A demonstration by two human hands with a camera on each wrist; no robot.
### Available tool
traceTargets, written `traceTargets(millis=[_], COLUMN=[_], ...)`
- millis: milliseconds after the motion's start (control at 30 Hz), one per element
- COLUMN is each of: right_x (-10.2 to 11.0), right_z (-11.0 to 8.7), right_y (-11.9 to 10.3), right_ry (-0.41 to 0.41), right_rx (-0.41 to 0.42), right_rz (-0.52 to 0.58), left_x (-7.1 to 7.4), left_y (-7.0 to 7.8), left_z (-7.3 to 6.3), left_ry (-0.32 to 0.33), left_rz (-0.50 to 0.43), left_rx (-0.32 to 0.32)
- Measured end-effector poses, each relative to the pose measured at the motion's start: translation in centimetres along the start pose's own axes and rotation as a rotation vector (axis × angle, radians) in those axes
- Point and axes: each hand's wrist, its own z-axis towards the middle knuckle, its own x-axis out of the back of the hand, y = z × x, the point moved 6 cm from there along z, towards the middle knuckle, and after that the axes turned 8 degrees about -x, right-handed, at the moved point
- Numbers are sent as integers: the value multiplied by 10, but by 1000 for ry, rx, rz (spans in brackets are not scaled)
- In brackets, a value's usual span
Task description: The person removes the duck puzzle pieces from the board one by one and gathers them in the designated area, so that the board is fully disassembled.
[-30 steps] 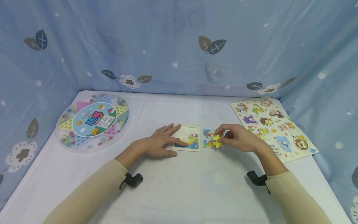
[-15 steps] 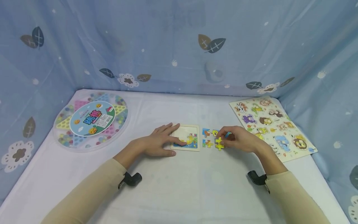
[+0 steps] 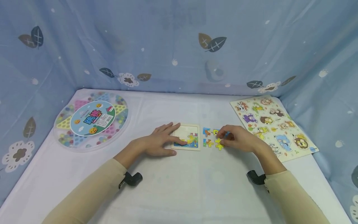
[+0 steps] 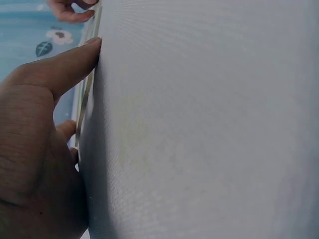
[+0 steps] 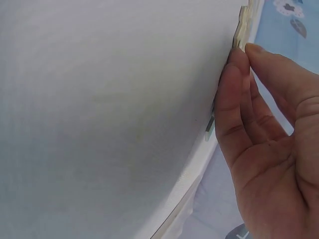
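In the head view my left hand [image 3: 160, 141] lies spread on the left side of a small wooden puzzle tray [image 3: 185, 128], fingers fairly straight. Its index fingertip rests on the joined puzzle pieces [image 3: 192, 141] in the tray's lower part; the thumb lies by the lower edge. My right hand [image 3: 237, 138] pinches a yellow jigsaw puzzle piece [image 3: 219, 144] with thumb and fingertips, low at the tablecloth. Beside it lie an orange-and-blue piece [image 3: 206, 132], a yellow-and-blue piece [image 3: 215, 132] and a green-and-orange piece [image 3: 208, 143]. A blue piece shows partly beneath the right hand.
A round clear-lidded game box [image 3: 92, 119] with coloured balls stands at the left back. On the right lies a board of animal pictures [image 3: 271, 126], its near-left part behind the right hand. A patterned blue curtain [image 3: 173, 46] encloses the white table.
The yellow piece in my right hand has gone from tilted over the other pieces to lying nearly flat beside them, slightly right. The left hand stays in place on the tray.
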Motion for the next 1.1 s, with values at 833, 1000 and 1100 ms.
traceTargets(millis=[833,1000,1100], right_x=[6,0,-3], right_z=[18,30,36], right_y=[-22,-38,-47], right_ry=[29,2,-7], right_rx=[54,79,89], right_rz=[3,9,15], left_x=[-1,1,2], left_y=[-3,1,4], left_z=[2,1,0], left_ry=[53,56,48], left_rz=[-17,-15,-4], left_rx=[-20,12,20])
